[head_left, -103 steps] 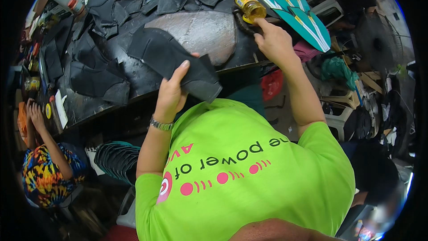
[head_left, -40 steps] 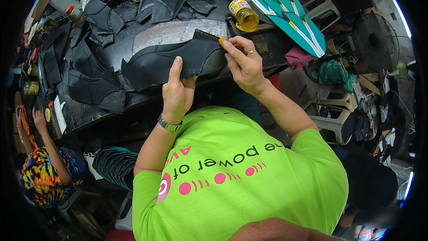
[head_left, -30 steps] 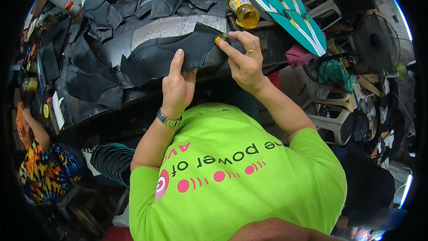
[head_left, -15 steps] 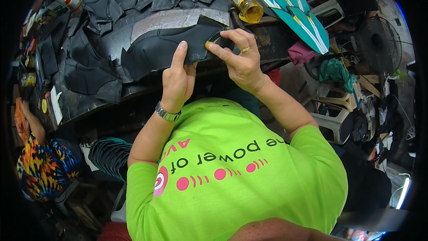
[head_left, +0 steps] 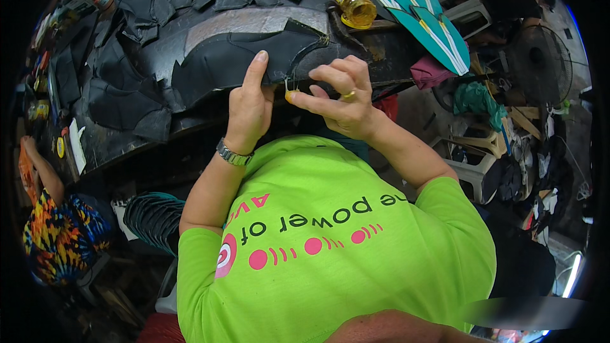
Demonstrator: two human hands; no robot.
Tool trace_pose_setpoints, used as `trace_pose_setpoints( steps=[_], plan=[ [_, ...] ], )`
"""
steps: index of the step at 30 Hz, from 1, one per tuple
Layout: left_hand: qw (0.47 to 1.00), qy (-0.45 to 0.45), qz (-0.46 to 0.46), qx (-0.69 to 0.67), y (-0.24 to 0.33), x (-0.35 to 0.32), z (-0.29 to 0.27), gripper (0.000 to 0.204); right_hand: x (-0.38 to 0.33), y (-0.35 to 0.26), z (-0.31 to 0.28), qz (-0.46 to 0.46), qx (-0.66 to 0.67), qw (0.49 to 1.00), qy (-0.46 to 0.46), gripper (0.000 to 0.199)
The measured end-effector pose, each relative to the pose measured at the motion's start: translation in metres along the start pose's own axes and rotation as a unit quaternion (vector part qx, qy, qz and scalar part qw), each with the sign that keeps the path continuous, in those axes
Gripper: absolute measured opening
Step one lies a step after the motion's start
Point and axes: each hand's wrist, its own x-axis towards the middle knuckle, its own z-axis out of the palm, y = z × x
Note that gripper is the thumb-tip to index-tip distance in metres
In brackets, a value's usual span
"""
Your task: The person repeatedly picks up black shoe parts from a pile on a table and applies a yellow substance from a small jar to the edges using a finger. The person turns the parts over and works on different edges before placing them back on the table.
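Observation:
A black shoe-upper piece with a curved edge lies along the near side of the dark workbench. My left hand pinches its near edge, thumb on top and the other fingers underneath. Just off the piece's right end is my right hand, its fingers apart and bent, holding nothing. Yellow glue coats the tip of my right index finger, and thin sticky strands stretch from it to the piece's corner. Past the right hand, an open glass jar of yellow glue leans on its side.
More black cut pieces lie about the workbench. Teal sole-shaped pieces with white strips overlap at the right. Plastic stools and a fan stand beyond. At the left is another person's arm.
My right hand has moved off the piece's right edge, down and slightly left, drawing out strands of glue. My left hand keeps its hold.

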Motion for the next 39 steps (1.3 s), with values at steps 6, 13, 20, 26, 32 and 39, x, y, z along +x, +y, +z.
trace_pose_setpoints(
  steps=[6, 13, 20, 26, 32, 39],
  plan=[
    [0.763, -0.159, 0.231, 0.582, 0.075, -0.013, -0.034, 0.028, 0.031, 0.012, -0.015, 0.220, 0.331, 0.917, 0.031, 0.091],
    [0.597, -0.319, 0.157, 0.719, 0.133, -0.018, -0.048, 0.031, 0.056, 0.028, 0.004, 0.379, 0.732, 0.562, 0.074, 0.110],
    [0.559, -0.357, -0.016, 0.748, 0.162, -0.019, -0.055, 0.035, 0.048, 0.036, 0.010, 0.440, 0.672, 0.593, 0.055, 0.099],
    [0.553, -0.110, 0.392, 0.727, 0.186, -0.034, -0.040, 0.038, 0.031, 0.030, 0.010, 0.474, 0.603, 0.637, 0.077, 0.095],
    [0.829, -0.219, 0.182, 0.481, 0.079, -0.047, -0.030, 0.018, 0.010, 0.007, 0.019, 0.565, 0.587, 0.569, 0.110, 0.092],
    [0.986, -0.051, -0.072, 0.140, -0.006, -0.017, -0.030, 0.039, 0.000, -0.008, 0.010, 0.486, 0.534, 0.691, -0.028, 0.099]
  ],
)
